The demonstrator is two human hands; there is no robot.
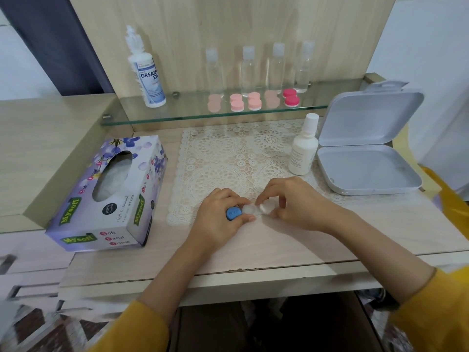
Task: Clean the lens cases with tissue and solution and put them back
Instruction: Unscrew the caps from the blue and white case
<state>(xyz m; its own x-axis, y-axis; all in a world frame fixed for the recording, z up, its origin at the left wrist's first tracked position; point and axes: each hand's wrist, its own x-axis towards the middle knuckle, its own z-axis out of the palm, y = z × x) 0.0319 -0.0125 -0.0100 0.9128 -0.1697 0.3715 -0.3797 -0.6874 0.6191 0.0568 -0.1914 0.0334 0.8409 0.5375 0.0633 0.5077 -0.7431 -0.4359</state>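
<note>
A clear two-well lens case lies at the front edge of the lace mat. My left hand grips its left end, where a blue cap sits. My right hand pinches a clear white cap at the case's right well. The tissue box stands to the left. A small white solution bottle stands on the mat's right side, and a larger solution bottle is on the glass shelf.
Several pink and red lens cases sit in a row on the shelf in front of several clear empty bottles. An open white hinged box lies at the right. The desk's front edge runs just below my wrists.
</note>
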